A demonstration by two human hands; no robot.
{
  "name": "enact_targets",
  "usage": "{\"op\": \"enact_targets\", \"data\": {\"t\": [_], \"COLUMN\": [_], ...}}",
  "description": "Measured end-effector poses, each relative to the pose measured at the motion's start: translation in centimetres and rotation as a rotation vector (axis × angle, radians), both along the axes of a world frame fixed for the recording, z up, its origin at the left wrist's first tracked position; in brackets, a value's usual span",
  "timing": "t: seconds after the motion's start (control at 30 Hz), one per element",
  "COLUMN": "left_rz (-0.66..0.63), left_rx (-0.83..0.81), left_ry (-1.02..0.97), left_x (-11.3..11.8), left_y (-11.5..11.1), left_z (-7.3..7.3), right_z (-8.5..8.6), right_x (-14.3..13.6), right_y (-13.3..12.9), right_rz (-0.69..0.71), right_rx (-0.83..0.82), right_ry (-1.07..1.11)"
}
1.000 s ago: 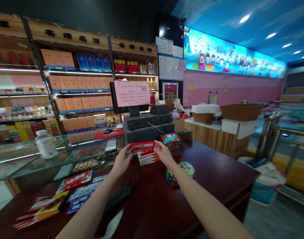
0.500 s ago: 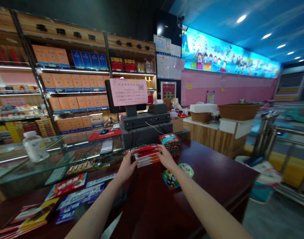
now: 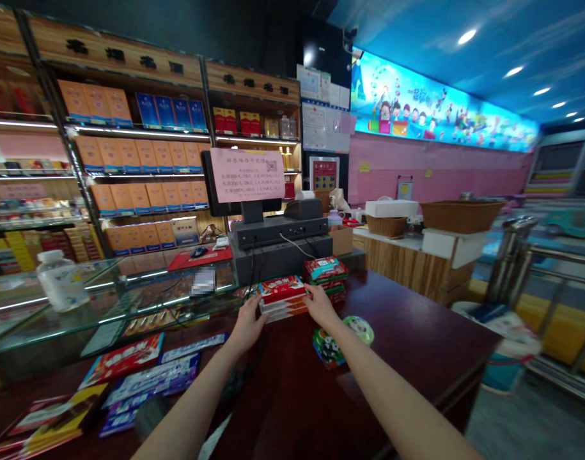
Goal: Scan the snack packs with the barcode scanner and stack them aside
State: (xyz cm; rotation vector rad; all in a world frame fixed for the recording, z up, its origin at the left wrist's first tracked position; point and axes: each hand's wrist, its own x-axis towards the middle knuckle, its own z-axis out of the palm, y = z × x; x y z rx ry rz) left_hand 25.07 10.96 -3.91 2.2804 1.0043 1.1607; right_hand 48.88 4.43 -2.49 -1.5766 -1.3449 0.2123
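Ahead of me on the dark counter (image 3: 407, 338) is a neat stack of flat red snack packets (image 3: 281, 291), with pale and orange edges showing at the front. My left hand (image 3: 247, 324) grips the left side of the stack, with thumb in front and fingers behind. On the opposite side, my right hand (image 3: 319, 305) has its fingers closed against the right edge of the top packets. The top packet lies flat, its white lettering facing up. Behind my right hand stands another pile of red and green packets (image 3: 325, 268). Green panda-patterned packets (image 3: 333, 345) lie beside my right forearm.
Left on the counter lie a red packet (image 3: 124, 359), purple-blue packets (image 3: 153, 382) and yellow-brown packets (image 3: 64, 421). A glass display case (image 3: 129, 291) bears a white bottle (image 3: 62, 281). The cash register (image 3: 282, 233) stands behind the stack. A bin (image 3: 500, 358) is beyond the counter's right edge.
The top red packet, tilted before between my hands, now lies flat on the stack. My left hand has lowered slightly; my right hand stays at the right edge.
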Motion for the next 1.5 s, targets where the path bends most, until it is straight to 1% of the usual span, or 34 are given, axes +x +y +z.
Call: {"op": "enact_targets", "data": {"t": [0.27, 0.47, 1.0, 1.13, 1.27, 1.37, 1.5], "left_rz": [0.018, 0.026, 0.035, 0.034, 0.029, 0.043, 0.07], "left_rx": [0.008, 0.012, -0.004, -0.005, 0.004, 0.004, -0.008], "left_ry": [0.032, 0.04, 0.065, 0.075, 0.091, 0.11, 0.144], "left_x": [0.0, 0.0, 0.1, -0.3, -1.2, -2.4, -4.9], "left_y": [0.3, 0.4, 0.6, 0.3, -0.2, -0.4, -0.6], "left_z": [-0.4, -0.6, -1.3, -0.9, 0.1, 0.9, 1.7], "right_z": [-0.4, -0.6, -0.7, -0.4, -0.1, -0.2, -0.4], "right_x": [0.0, 0.0, 0.0, -0.1, -0.8, -2.0, -4.3], "right_y": [0.7, 0.7, 0.2, -0.2, -0.7, -0.9, -1.0], "right_rz": [-0.025, -0.036, 0.023, 0.034, 0.058, 0.086, 0.151], "right_rx": [-0.021, -0.039, -0.065, -0.058, -0.036, -0.025, -0.027], "right_ry": [-0.008, 0.017, 0.105, 0.118, 0.122, 0.12, 0.114]}}
